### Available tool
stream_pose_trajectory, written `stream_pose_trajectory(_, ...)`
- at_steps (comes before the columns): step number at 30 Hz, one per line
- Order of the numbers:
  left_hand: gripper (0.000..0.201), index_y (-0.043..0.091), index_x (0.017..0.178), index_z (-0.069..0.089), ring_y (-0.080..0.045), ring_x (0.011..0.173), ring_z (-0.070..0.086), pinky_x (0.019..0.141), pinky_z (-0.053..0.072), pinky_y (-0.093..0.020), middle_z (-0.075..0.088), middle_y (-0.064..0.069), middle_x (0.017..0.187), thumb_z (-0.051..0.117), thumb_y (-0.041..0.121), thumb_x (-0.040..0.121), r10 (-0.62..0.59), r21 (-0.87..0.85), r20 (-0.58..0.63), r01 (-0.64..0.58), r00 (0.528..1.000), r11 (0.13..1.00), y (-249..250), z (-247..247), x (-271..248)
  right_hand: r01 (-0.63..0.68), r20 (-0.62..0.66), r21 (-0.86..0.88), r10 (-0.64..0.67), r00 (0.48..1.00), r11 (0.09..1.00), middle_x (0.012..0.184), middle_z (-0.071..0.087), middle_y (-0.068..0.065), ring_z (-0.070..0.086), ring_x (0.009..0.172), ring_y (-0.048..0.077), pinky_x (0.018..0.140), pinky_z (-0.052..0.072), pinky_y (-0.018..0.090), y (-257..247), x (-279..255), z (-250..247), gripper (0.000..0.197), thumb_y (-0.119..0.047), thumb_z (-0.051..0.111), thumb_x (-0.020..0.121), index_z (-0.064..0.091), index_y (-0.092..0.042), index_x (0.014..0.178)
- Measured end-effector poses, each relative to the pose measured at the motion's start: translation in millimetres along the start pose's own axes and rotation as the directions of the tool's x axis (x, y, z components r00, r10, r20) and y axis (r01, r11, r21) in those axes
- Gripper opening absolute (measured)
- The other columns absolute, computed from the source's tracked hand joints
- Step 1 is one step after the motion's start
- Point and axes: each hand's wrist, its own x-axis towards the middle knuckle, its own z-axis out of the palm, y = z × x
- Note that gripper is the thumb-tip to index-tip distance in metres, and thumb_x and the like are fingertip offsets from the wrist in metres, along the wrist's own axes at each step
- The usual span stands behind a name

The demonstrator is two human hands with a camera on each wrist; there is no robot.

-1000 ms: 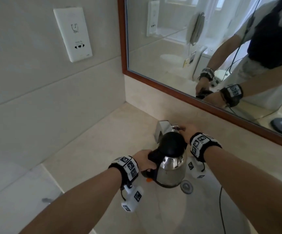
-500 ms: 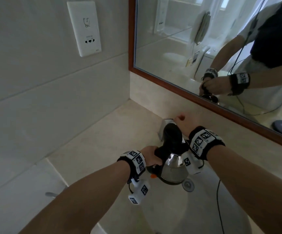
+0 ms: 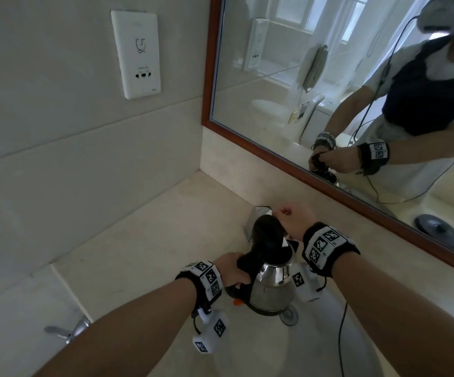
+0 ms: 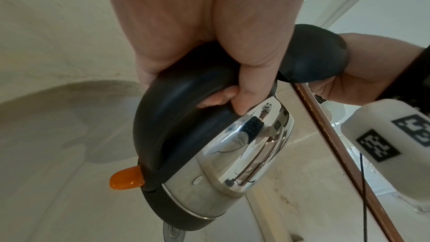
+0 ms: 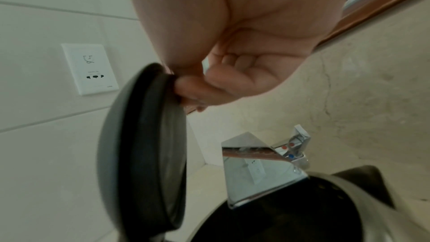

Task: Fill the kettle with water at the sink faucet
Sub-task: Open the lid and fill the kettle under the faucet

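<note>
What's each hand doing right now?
Left hand: grips the kettle handle.
Right hand: pinches the raised lid edge.

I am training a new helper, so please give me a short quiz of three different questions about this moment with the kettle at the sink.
1. True or false: the lid of the kettle is shut.
2. Which hand grips the kettle's handle? A) left hand B) right hand C) neither
3. Fill in: the faucet spout sits above the kettle's open ____.

Key: 1 false, the right hand holds the lid raised. 2 A. 3 mouth; no water shows yet.
</note>
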Motion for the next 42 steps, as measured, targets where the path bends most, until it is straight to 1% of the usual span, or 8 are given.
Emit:
stream_pose_trajectory(7, 0.020, 0.011, 0.088, 0.061, -0.021, 0.079, 0.061, 0.086, 0.049, -0.034, 0.064, -0.002, 0.075, 0.070, 0.028, 0.081, 0.118, -0.114, 0.024, -0.114, 0.993, 0.987, 2, -3, -2, -0.013, 0.060, 0.223, -0.001, 0.998, 0.975, 0.069, 0.060, 0.011, 0.061, 0.068, 0.024, 0.071, 0.056, 0.040, -3, -6, -5, 0.024, -0.025, 0.054, 0.090, 0.063, -0.012, 0.073)
stream_pose_trajectory(11, 0.046, 0.015, 0.059, 0.057, -0.016, 0.056, 0.057, 0.085, 0.050, -0.035, 0.060, -0.001, 0.057, 0.060, 0.058, 0.075, 0.164, -0.220, 0.027, -0.154, 0.986, 0.963, 0, -4, 2, 0.009, 0.054, 0.314, -0.027, 0.998, 0.949, 0.078, 0.062, 0.007, 0.059, 0.071, 0.018, 0.062, 0.051, 0.031, -1, -14, -11, 0.020, -0.017, 0.050, 0.094, 0.068, -0.010, 0.094)
stream_pose_trajectory(14, 0.065, 0.015, 0.057, 0.059, -0.017, 0.049, 0.056, 0.074, 0.051, -0.034, 0.060, -0.004, 0.058, 0.051, 0.079, 0.070, 0.050, -0.392, 0.040, -0.031, 0.998, 0.920, 7, -4, 3, 0.026, 0.048, 0.329, -0.045, 0.998, 0.944, 0.080, 0.064, 0.006, 0.059, 0.072, 0.017, 0.059, 0.050, 0.028, 0, -15, -13, 0.023, -0.011, 0.047, 0.094, 0.069, -0.019, 0.091)
stream_pose_trajectory(17, 0.080, 0.008, 0.070, 0.062, -0.016, 0.044, 0.060, 0.054, 0.053, -0.024, 0.062, -0.006, 0.057, 0.028, 0.081, 0.080, -0.023, -0.595, 0.277, 0.191, 0.960, 0.781, 27, -9, -6, 0.039, 0.040, 0.302, -0.054, 0.998, 0.953, 0.076, 0.064, 0.006, 0.059, 0.069, 0.017, 0.057, 0.050, 0.029, 4, -15, -13, 0.029, -0.006, 0.047, 0.091, 0.069, -0.024, 0.082)
stream_pose_trajectory(21, 0.089, 0.007, 0.074, 0.063, -0.019, 0.056, 0.061, 0.055, 0.056, -0.023, 0.061, -0.008, 0.068, 0.022, 0.086, 0.076, -0.121, -0.544, 0.426, 0.361, 0.896, 0.758, 42, -17, -9, 0.052, 0.021, 0.298, -0.061, 0.998, 0.953, 0.076, 0.064, 0.003, 0.059, 0.069, 0.016, 0.053, 0.049, 0.027, 7, -15, -14, 0.034, -0.004, 0.046, 0.090, 0.069, -0.027, 0.080)
stream_pose_trajectory(28, 0.038, 0.016, 0.060, 0.057, -0.014, 0.048, 0.052, 0.061, 0.047, -0.024, 0.057, 0.002, 0.055, 0.074, 0.048, 0.073, -0.045, -0.255, -0.009, 0.041, 0.999, 0.966, 25, -11, 6, 0.013, 0.067, 0.345, -0.039, 0.997, 0.938, 0.075, 0.066, 0.002, 0.060, 0.068, 0.013, 0.053, 0.048, 0.024, 4, -9, -21, 0.028, -0.004, 0.046, 0.091, 0.069, -0.020, 0.089)
stream_pose_trajectory(37, 0.013, 0.015, 0.072, 0.062, -0.009, 0.050, 0.053, 0.068, 0.048, -0.024, 0.059, 0.004, 0.055, 0.073, 0.022, 0.072, -0.004, -0.268, -0.052, -0.010, 0.999, 0.963, 18, -12, 3, -0.062, -0.005, 0.247, 0.065, 0.998, 0.967, 0.065, 0.055, -0.001, 0.049, 0.058, 0.013, 0.054, 0.041, 0.023, 16, 16, -13, 0.017, -0.018, 0.053, 0.091, 0.060, -0.017, 0.075)
stream_pose_trajectory(42, 0.015, 0.016, 0.067, 0.059, -0.011, 0.047, 0.052, 0.067, 0.048, -0.025, 0.058, 0.003, 0.054, 0.073, 0.022, 0.070, 0.016, -0.278, -0.031, -0.024, 0.999, 0.960, 14, -11, 5, -0.193, -0.099, 0.049, 0.197, 0.975, 0.980, 0.088, 0.060, 0.005, 0.062, 0.090, 0.030, 0.084, 0.054, 0.043, 45, 39, -7, 0.018, -0.021, 0.058, 0.087, 0.059, -0.013, 0.104)
